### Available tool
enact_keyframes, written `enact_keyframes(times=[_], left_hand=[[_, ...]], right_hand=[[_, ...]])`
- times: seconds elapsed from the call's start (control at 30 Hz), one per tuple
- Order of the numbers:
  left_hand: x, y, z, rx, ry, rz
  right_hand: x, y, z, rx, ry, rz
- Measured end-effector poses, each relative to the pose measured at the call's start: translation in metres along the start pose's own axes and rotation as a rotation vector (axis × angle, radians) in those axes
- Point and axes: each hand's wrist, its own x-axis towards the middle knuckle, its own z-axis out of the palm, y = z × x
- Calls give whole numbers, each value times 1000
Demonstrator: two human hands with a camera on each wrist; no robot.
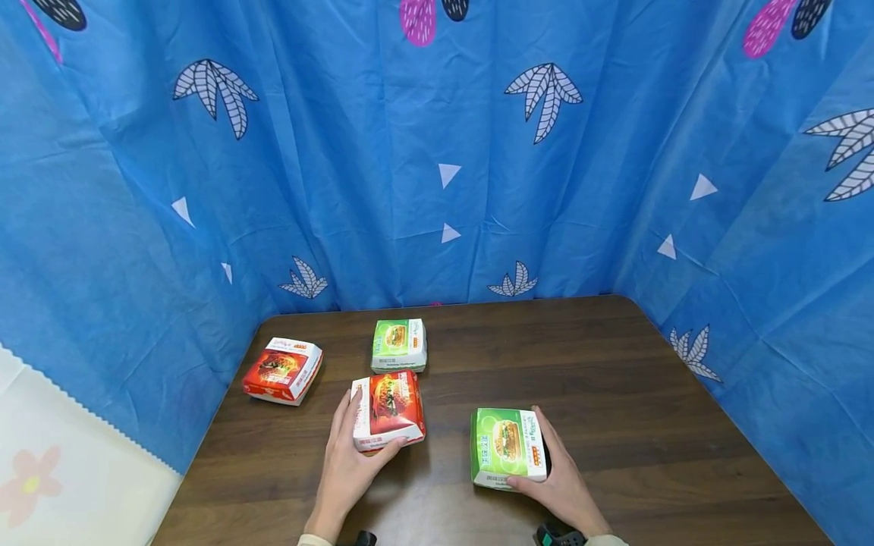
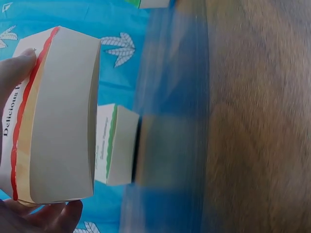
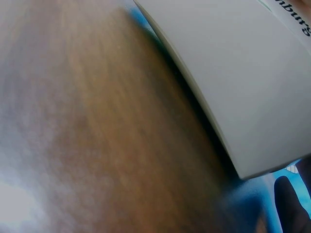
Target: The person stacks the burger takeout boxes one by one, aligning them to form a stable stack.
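Observation:
My left hand [image 1: 347, 464] grips a red-and-white burger box [image 1: 392, 408] between thumb and fingers. In the left wrist view this box [image 2: 68, 116] is raised, with the tabletop showing apart from its underside. On the right, my right hand [image 1: 565, 489] holds a green-and-white burger box [image 1: 507, 447] by its right side and near edge. The right wrist view shows mostly its plain pale side [image 3: 238, 82]; whether its base touches the table is hard to tell. Just behind the held red box stands a second green box [image 1: 399, 345].
Another red burger box [image 1: 283, 370] sits near the table's left edge. The dark wood table [image 1: 614, 379] is bordered at the back and sides by a blue patterned curtain [image 1: 410, 152]. A pale flowered cloth [image 1: 75, 455] hangs at the lower left.

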Motion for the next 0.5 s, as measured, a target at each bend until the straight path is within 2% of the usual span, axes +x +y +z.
enact_keyframes(times=[0.5], left_hand=[[-8, 18, 16, -27, -26, 70]], right_hand=[[1, -1, 0, 1, 5, -2]])
